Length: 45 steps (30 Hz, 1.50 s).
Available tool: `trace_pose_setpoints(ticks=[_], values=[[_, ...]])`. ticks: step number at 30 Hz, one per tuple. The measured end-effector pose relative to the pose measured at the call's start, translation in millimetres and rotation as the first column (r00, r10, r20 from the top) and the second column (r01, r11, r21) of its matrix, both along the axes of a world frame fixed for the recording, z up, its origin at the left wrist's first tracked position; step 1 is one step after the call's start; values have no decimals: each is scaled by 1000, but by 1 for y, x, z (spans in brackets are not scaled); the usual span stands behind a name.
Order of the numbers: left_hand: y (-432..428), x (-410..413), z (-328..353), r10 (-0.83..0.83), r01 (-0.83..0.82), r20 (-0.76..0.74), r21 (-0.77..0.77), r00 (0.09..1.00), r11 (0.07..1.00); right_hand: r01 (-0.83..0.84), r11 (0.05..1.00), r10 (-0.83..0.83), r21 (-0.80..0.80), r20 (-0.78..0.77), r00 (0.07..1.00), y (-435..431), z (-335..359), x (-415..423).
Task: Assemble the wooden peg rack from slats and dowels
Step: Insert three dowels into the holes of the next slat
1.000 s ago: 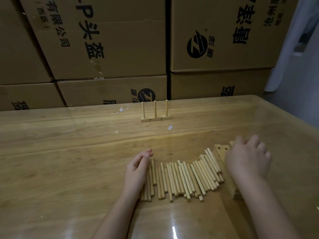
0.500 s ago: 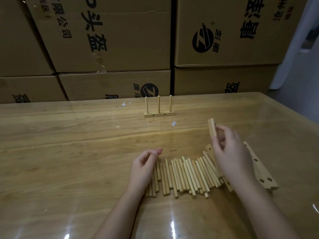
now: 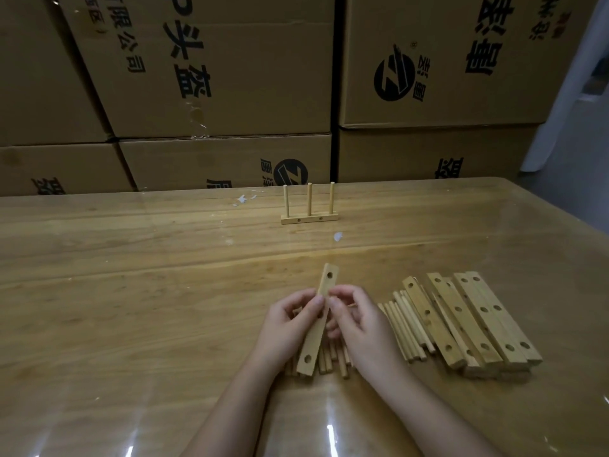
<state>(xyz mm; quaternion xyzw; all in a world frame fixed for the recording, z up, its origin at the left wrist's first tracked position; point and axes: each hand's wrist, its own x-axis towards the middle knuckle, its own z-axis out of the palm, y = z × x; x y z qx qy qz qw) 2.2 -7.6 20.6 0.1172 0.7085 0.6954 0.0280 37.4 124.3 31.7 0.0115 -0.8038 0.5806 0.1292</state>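
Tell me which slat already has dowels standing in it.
The far slat near the cardboard boxes: three dowels stand upright in it. The held slat and the stacked slats on the right show only empty holes.

- Your left hand (image 3: 288,328) has its fingers curled, with thumb and fingertips pinching the slat (image 3: 326,283) from its left side
- Your right hand (image 3: 361,328) pinches it from the right side
- Both forearms angle inward, bringing the hands close together
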Motion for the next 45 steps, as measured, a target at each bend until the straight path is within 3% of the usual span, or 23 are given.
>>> trace_pose_setpoints(ticks=[2,4,5,7,8,10,16,26,37,45], values=[[-2,-1,2,-12,10,54,42,998,999,-59,998,61,32,-32,998,2,-1,-1],[-4,-2,3,3,-11,92,88,996,996,8,980,4,197,-60,998,9,-4,-2],[-5,-2,4,14,-26,107,106,994,994,86,930,-61,357,-80,995,13,-7,-3],[-5,-2,4,34,-52,140,129,990,990,191,735,-153,651,-116,981,21,-11,-4],[-6,-2,4,45,-66,154,140,987,988,199,656,-171,728,-113,979,23,-13,-4],[-8,-3,5,72,-101,171,167,983,981,184,590,-177,786,-96,980,26,-16,-4],[-9,-1,8,77,-127,208,236,975,963,176,555,-147,813,-112,983,28,-16,-5],[-8,-4,8,-7,-61,213,312,977,948,103,615,-148,781,-14,989,26,-16,-6],[-7,-4,5,-8,-47,195,276,981,960,117,620,-121,776,-53,991,31,-14,-7],[-11,-5,4,-60,-25,201,393,978,919,78,640,-116,764,-4,993,33,-11,-7]])
